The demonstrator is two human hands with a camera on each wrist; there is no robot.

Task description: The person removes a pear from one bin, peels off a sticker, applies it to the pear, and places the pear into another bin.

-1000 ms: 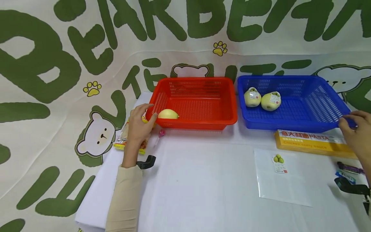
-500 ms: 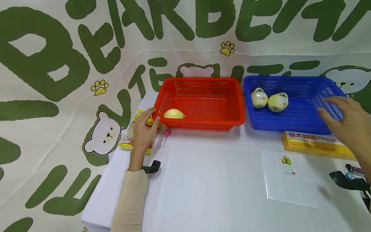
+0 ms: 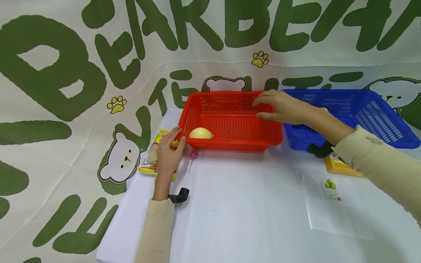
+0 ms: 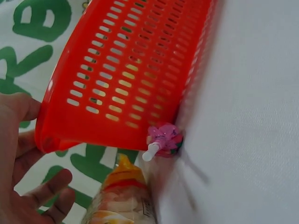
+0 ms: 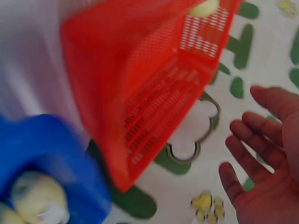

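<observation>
A red plastic basket (image 3: 230,145) (image 4: 126,70) (image 5: 140,93) stands on the white table with one pale yellow fruit (image 3: 200,133) (image 5: 203,7) in its front left corner. My left hand (image 3: 169,151) (image 4: 23,163) lies open beside that corner, over a snack packet (image 3: 148,164) (image 4: 121,196), thumb against the basket's wall. My right hand (image 3: 279,106) (image 5: 266,154) reaches over the red basket's far right rim, fingers straight and spread, holding nothing. A blue basket (image 3: 378,109) (image 5: 51,149) stands to the right. A labelled pear (image 5: 35,196) lies in it, hidden by my arm in the head view.
A pink lollipop (image 3: 193,155) (image 4: 161,140) lies against the red basket's front wall. A yellow pasta box (image 3: 338,165) sits in front of the blue basket, partly under my right forearm. A clear sheet with a fruit label (image 3: 332,204) lies front right. A green-lettered backdrop hangs behind.
My right hand has swept left from the blue basket's right corner, across it, to the red basket's far right rim. My left hand has stayed at the red basket's front left corner.
</observation>
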